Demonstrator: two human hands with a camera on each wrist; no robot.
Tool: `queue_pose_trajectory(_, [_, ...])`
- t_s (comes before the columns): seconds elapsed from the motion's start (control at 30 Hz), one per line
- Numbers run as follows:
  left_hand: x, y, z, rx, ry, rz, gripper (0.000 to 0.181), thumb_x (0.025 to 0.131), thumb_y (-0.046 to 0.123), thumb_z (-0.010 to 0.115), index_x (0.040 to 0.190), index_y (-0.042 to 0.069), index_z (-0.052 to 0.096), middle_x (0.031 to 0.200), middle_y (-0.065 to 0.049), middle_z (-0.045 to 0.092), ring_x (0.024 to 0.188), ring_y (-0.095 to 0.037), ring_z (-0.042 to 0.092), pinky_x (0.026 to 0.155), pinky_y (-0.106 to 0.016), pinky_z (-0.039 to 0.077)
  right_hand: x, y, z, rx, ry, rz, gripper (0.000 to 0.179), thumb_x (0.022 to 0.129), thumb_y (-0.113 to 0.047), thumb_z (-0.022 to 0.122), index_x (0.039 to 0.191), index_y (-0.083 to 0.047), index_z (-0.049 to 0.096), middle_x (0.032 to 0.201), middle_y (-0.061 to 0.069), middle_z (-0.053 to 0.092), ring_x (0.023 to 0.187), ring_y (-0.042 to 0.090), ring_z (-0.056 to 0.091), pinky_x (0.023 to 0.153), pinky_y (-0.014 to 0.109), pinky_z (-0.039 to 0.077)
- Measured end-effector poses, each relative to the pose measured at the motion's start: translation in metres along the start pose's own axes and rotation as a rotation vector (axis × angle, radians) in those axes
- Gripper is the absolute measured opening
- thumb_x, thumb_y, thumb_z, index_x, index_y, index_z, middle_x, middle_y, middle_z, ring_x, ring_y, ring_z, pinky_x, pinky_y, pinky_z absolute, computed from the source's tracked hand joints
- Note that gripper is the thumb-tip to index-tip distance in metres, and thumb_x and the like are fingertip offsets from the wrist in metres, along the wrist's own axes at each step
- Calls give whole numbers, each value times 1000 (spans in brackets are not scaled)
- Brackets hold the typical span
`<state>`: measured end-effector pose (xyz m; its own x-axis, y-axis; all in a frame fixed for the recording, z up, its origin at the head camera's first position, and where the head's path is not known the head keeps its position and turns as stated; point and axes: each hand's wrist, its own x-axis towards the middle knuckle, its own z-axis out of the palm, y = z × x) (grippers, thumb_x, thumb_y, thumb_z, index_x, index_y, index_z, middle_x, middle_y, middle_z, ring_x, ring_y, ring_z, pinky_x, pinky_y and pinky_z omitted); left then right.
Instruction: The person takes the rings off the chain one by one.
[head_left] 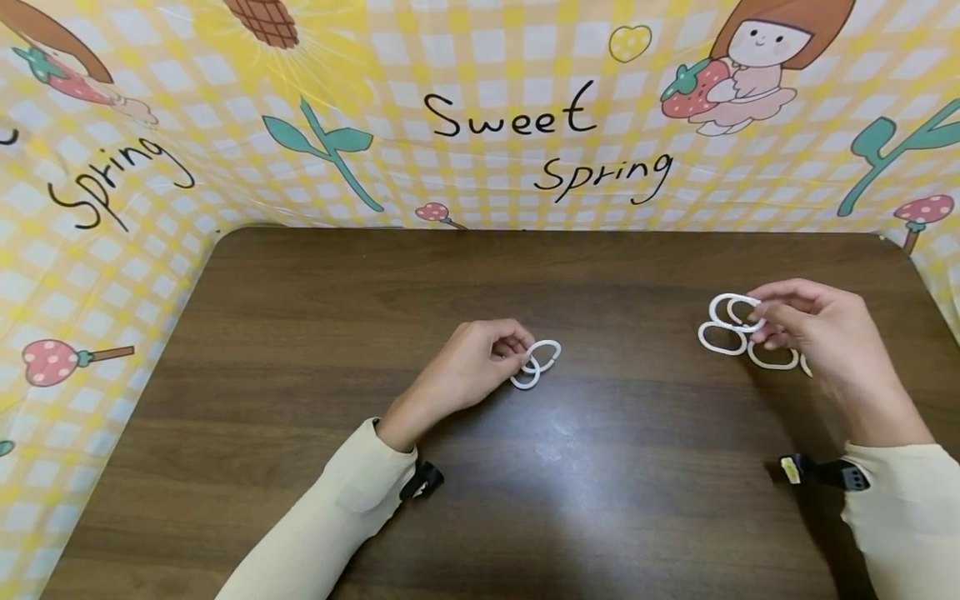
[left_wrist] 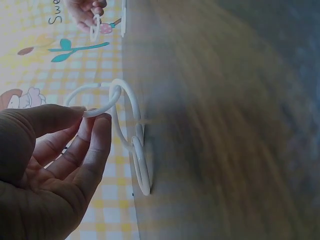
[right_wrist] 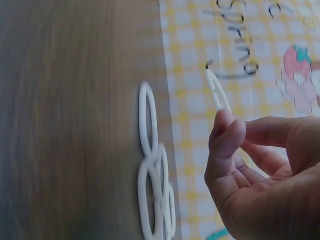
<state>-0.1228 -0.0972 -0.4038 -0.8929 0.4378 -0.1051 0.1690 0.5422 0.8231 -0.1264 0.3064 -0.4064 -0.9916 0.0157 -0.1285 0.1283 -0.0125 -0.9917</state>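
Observation:
Between thumb and fingertips, my left hand (head_left: pixel 472 362) pinches a white oval plastic ring (left_wrist: pixel 102 110). A second white ring (left_wrist: pixel 132 95) is hooked through it, and a third ring (left_wrist: pixel 143 162) hangs from that one, its lower end at the table. A small split shows in the ring facing right in the head view. My right hand (head_left: pixel 843 350) pinches another white ring (right_wrist: pixel 223 91), raised above the tabletop. Beneath and beside that hand, several similar rings (right_wrist: pixel 142 125) lie close together, overlapping; the hand hides some of them in the head view.
The brown wood-grain table (head_left: pixel 600 500) has rounded far corners. A yellow checked cloth (head_left: pixel 480 175) with printed drawings stands along its back and left side. Small black devices are strapped to both wrists, over cream sleeves (head_left: pixel 322 517).

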Motion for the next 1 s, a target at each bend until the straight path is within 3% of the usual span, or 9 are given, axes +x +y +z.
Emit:
queue_pose_trajectory(0.27, [0, -2, 1, 1, -1, -10, 10, 97, 3, 70, 104, 4, 76, 91, -5, 74, 84, -11, 66, 76, -23, 56, -2, 2, -32, -4, 91, 28, 33, 101, 7, 58, 95, -17, 80, 79, -6, 77, 61, 8, 70, 55, 19, 55])
queue_pose_trajectory(0.4, [0, -2, 1, 3, -2, -10, 10, 97, 3, 70, 104, 4, 76, 91, -4, 74, 84, -11, 67, 76, -24, 56, -1, 2, -44, -68, 153, 47, 33, 103, 2, 57, 93, -19, 80, 77, -8, 75, 61, 6, 68, 55, 18, 53])
queue_pose_trajectory(0.57, [0, -2, 1, 0, -3, -14, 10, 97, 4, 70, 104, 5, 77, 90, -4, 74, 84, -11, 67, 76, -24, 56, 1, 7, -59, -23, 218, 45, 37, 103, 3, 56, 88, -20, 80, 72, -7, 73, 56, 7, 67, 51, 18, 52])
queue_pose_trajectory(0.7, [0, -2, 2, 0, -3, -7, 10, 97, 4, 70, 105, 5, 77, 91, -3, 74, 84, -11, 67, 76, -23, 56, 4, 11, -69, 18, 235, 52, 40, 102, 6, 54, 85, -21, 80, 68, -7, 72, 52, 7, 67, 47, 18, 50])
queue_pose_trajectory(1.0, [-1, -1, 1, 4, -1, -1, 10, 97, 4, 70, 105, 6, 76, 91, -3, 74, 84, -10, 67, 77, -23, 56, 10, 19, -86, -43, 270, 91, 48, 102, 5, 49, 80, -28, 76, 65, -11, 68, 50, 5, 66, 46, 16, 48])
